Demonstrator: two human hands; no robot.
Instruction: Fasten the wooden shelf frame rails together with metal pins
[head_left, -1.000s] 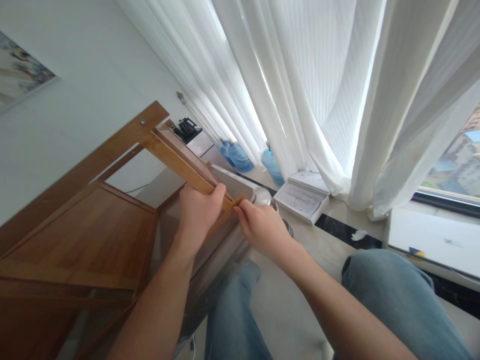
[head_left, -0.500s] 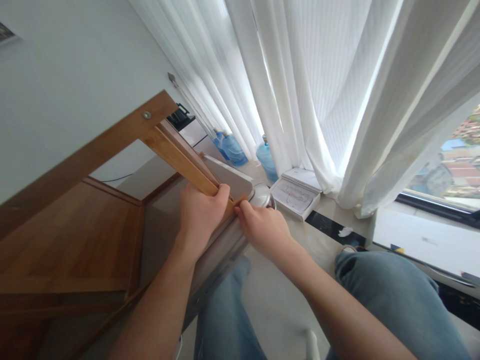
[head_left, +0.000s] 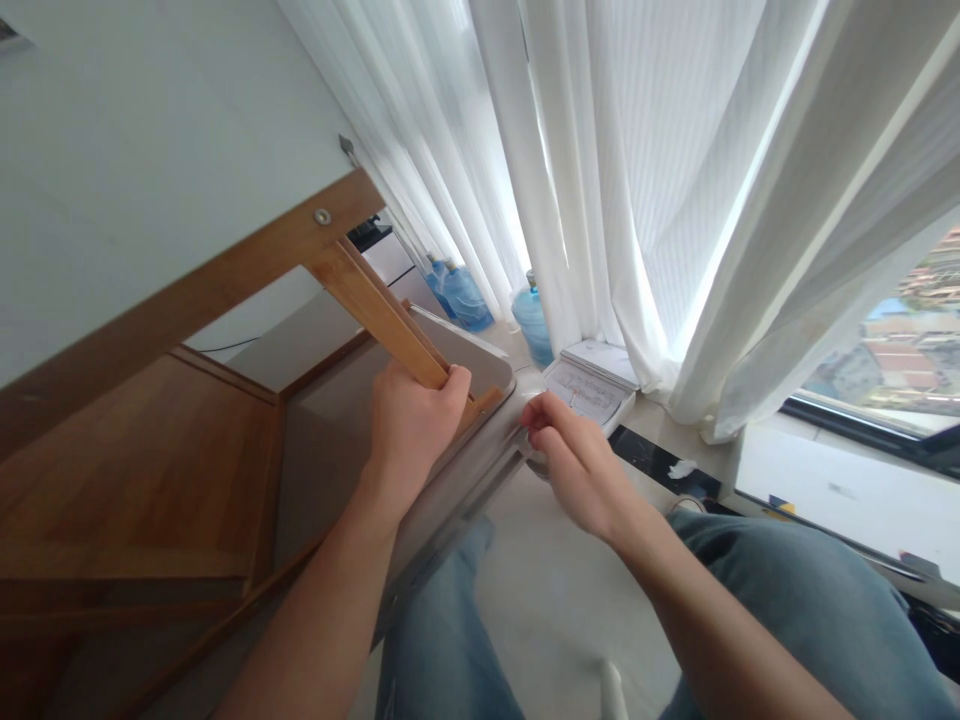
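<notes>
My left hand point(head_left: 412, 430) is wrapped around a slanting wooden bar point(head_left: 386, 325), close to its lower end. The bar joins a long wooden rail point(head_left: 225, 275) that carries a round metal fitting point(head_left: 322, 216). Just past my left fingers, a small wooden crosspiece point(head_left: 486, 402) sits by the rounded edge of a grey tabletop-like surface point(head_left: 480, 365). My right hand point(head_left: 574, 455) hovers off that edge, apart from the wood. Its fingertips are pinched together; whatever is between them, if anything, is too small to make out.
A broad wooden panel point(head_left: 135, 480) fills the left side. Ahead stand blue water jugs point(head_left: 532, 320) by white curtains point(head_left: 600, 150). An open white box point(head_left: 592, 385) lies on the floor, and a white flat case point(head_left: 840, 500) is at right. My jeans-clad knee point(head_left: 787, 590) is at lower right.
My right hand has come away from the wooden crosspiece and moved right, fingers pinched. My left hand keeps its grip on the bar. The view has shifted slightly.
</notes>
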